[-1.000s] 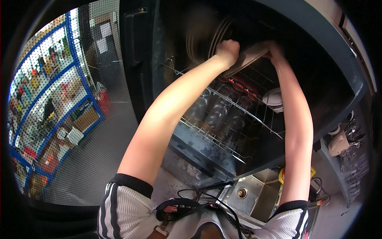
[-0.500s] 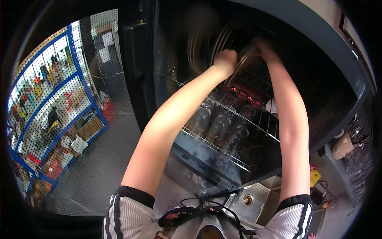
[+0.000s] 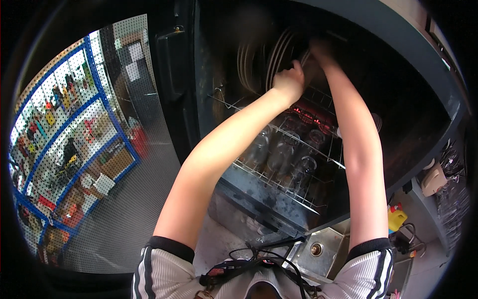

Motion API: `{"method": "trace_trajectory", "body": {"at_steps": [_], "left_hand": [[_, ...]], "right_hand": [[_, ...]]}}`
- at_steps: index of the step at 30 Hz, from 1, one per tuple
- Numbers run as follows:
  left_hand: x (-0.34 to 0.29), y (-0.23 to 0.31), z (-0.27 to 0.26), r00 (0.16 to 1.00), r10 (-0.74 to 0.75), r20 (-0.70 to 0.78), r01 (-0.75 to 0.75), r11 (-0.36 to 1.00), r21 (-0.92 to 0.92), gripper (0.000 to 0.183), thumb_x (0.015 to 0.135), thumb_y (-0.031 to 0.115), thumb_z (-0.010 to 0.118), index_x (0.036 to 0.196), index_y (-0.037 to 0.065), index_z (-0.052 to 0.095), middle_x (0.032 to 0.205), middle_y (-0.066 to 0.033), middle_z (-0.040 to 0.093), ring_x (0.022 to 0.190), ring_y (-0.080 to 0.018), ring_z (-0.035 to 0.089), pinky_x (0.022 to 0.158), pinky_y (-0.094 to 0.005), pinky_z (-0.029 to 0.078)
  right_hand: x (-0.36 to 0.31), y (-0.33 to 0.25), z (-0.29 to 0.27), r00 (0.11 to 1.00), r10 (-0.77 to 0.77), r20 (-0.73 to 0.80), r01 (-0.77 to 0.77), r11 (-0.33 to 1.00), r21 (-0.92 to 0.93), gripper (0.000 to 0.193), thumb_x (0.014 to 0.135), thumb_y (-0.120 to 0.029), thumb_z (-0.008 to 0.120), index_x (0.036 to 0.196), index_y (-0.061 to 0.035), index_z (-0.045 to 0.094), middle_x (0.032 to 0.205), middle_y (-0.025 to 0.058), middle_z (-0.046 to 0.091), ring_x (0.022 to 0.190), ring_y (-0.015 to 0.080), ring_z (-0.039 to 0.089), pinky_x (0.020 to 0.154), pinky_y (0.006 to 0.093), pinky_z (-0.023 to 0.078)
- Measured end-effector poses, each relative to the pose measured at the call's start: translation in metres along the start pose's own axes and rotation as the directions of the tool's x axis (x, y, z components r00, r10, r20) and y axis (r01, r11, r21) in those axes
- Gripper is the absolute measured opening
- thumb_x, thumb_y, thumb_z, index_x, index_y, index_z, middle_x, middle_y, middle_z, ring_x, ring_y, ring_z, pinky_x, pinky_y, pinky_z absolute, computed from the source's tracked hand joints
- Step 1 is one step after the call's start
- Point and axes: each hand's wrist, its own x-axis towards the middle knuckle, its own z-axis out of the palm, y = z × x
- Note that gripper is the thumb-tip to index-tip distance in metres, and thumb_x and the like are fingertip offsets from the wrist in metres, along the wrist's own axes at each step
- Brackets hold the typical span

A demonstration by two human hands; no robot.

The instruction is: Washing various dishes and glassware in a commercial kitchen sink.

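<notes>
Both my arms reach into a dark cabinet with wire racks. Between my hands a round plate (image 3: 305, 58) stands on edge, with much of it lost in shadow. My left hand (image 3: 290, 81) is closed at the plate's near edge. My right hand (image 3: 319, 51) is at its farther, right side; its fingers are dim and blurred. Left of my hands, several plates (image 3: 280, 55) stand upright in the upper rack (image 3: 318, 95), with another group of plates (image 3: 242, 65) further left. Below, a red heating element (image 3: 309, 115) glows.
Several upturned drinking glasses (image 3: 281, 152) stand on the lower wire rack (image 3: 269, 180). The cabinet's frame (image 3: 450, 107) curves round on the right. A steel sink (image 3: 314, 251) lies below, with a yellow bottle (image 3: 397, 219) beside it. A perforated panel (image 3: 127, 209) stands at left.
The plate between my hands has moved farther back and stands more upright. My right hand has moved slightly up and left; my left hand has shifted a little right.
</notes>
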Motion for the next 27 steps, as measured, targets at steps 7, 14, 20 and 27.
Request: {"method": "trace_trajectory", "body": {"at_steps": [7,14,20,27], "left_hand": [[-0.004,-0.016,0.001,0.975,-0.218,0.038,0.219,0.976,-0.017,0.059,0.070,0.010,0.052,0.116,-0.012,0.023,0.083,-0.0232,0.057,0.079,-0.0348,0.057,0.068,-0.0405,0.046],[-0.001,-0.007,0.000,0.986,-0.166,0.008,0.166,0.986,-0.013,0.048,0.072,0.013,0.050,0.109,-0.010,0.029,0.082,-0.0238,0.057,0.079,-0.0356,0.057,0.068,-0.0411,0.046],[-0.011,-0.013,-0.011,0.970,-0.242,0.028,0.243,0.968,-0.056,0.054,0.078,0.034,0.045,0.110,-0.008,0.030,0.086,-0.0230,0.056,0.082,-0.0354,0.056,0.070,-0.0424,0.045],[-0.029,-0.002,-0.045,0.966,-0.259,0.024,0.259,0.955,-0.147,0.042,0.078,0.033,0.045,0.097,-0.004,0.046,0.086,-0.0252,0.055,0.083,-0.0391,0.054,0.072,-0.0440,0.043]], "right_hand": [[-0.062,-0.041,0.008,0.959,-0.027,0.283,-0.139,0.822,0.552,0.051,0.085,-0.042,0.032,0.125,-0.0106,0.027,0.117,0.0162,0.040,0.100,0.0268,0.046,0.076,0.0398,0.045],[-0.054,-0.016,0.010,0.962,-0.168,0.214,0.046,0.874,0.484,0.074,0.078,-0.059,0.032,0.129,-0.0074,0.019,0.119,0.0171,0.038,0.097,0.0270,0.049,0.062,0.0370,0.049],[-0.065,-0.021,0.017,0.937,-0.017,0.350,-0.206,0.780,0.591,0.071,0.080,-0.058,0.022,0.129,-0.0075,0.020,0.125,0.0181,0.033,0.116,0.0277,0.032,0.089,0.0402,0.033],[-0.063,-0.029,0.019,0.998,-0.041,0.041,0.024,0.935,0.354,0.052,0.086,-0.038,0.029,0.126,-0.0063,0.025,0.127,0.0142,0.031,0.113,0.0262,0.035,0.089,0.0332,0.032]]}}
